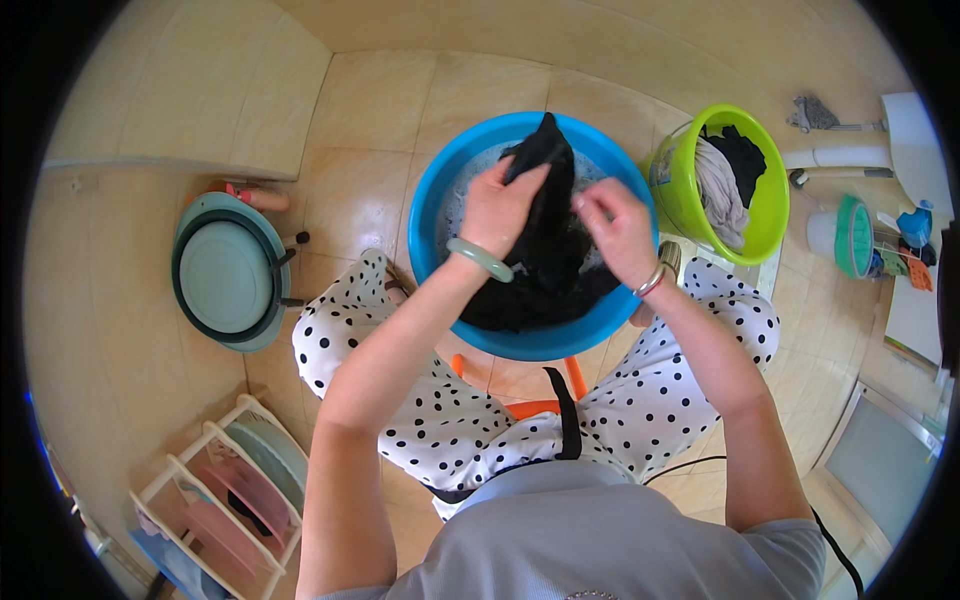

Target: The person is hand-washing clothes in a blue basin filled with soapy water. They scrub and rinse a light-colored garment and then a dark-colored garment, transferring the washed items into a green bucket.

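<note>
A wet black garment (pixel 545 225) lies in a round blue basin (pixel 424 235) of sudsy water, with one end raised to a point toward the far rim. My left hand (pixel 505 205) grips the raised part from its left side, thumb and fingers around the fabric. A pale green bangle circles that wrist. Close by the garment's right side is my right hand (pixel 615 230), its fingers curled in and pressed together; whether any fabric is between them is hidden. The rest of the garment spreads dark and soaked over the near half of the basin.
A lime-green bucket (pixel 768 235) holding grey and black clothes stands right of the basin. At left a folded teal basin (pixel 225 275) leans by the wall, near a white rack (pixel 215 435) of basins. My knees flank the blue basin on the tiled floor.
</note>
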`<act>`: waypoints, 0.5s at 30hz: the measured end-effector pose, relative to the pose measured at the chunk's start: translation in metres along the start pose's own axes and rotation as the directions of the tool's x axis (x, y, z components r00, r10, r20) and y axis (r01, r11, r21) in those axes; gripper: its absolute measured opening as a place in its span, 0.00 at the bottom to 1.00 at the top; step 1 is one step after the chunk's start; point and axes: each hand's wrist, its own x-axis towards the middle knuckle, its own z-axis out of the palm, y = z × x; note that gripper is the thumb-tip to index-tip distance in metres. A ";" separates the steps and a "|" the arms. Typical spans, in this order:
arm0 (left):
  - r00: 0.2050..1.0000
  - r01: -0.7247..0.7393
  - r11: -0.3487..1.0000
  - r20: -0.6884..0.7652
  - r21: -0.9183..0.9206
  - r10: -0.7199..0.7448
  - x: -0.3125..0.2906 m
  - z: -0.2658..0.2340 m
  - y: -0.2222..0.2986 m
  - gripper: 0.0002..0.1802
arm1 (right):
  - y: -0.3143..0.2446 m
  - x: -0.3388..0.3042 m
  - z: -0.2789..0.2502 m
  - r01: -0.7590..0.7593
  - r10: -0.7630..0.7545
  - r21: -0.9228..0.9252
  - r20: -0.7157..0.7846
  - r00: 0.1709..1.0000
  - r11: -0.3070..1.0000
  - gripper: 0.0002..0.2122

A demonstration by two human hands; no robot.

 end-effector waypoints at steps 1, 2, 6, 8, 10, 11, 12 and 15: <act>0.999 -0.029 0.993 0.019 0.112 0.027 -0.003 0.007 -0.004 0.12 | -0.005 -0.005 0.013 -0.096 0.095 0.121 0.016 0.995 0.988 0.05; 0.998 -0.057 0.974 0.046 0.218 0.048 -0.007 0.016 -0.007 0.12 | -0.005 -0.010 0.026 -0.196 0.191 0.234 0.041 0.981 0.952 0.04; 0.943 -0.175 0.914 0.328 0.365 0.049 -0.043 0.048 -0.025 0.11 | 0.035 -0.026 0.031 -0.385 0.344 0.204 0.210 0.915 0.900 0.05; 0.910 -0.105 0.957 0.413 0.272 -0.017 -0.057 0.057 -0.020 0.10 | 0.044 -0.033 0.023 -0.491 0.410 0.308 0.293 0.864 0.815 0.06; 0.866 -0.133 0.955 0.500 0.266 -0.018 -0.065 0.054 -0.020 0.12 | 0.049 -0.035 0.015 -0.589 0.447 0.408 0.394 0.803 0.697 0.07; 0.842 -0.148 0.963 0.540 0.226 0.003 -0.069 0.055 -0.016 0.12 | 0.053 -0.033 0.009 -0.621 0.461 0.434 0.422 0.781 0.653 0.07; 0.817 -0.162 0.969 0.577 0.186 0.025 -0.071 0.055 -0.010 0.13 | 0.055 -0.034 0.007 -0.648 0.479 0.447 0.440 0.760 0.617 0.07; 0.856 -0.380 0.697 0.517 0.608 0.015 -0.064 0.042 -0.004 0.25 | 0.069 -0.035 0.003 -0.691 0.508 0.471 0.469 0.722 0.548 0.09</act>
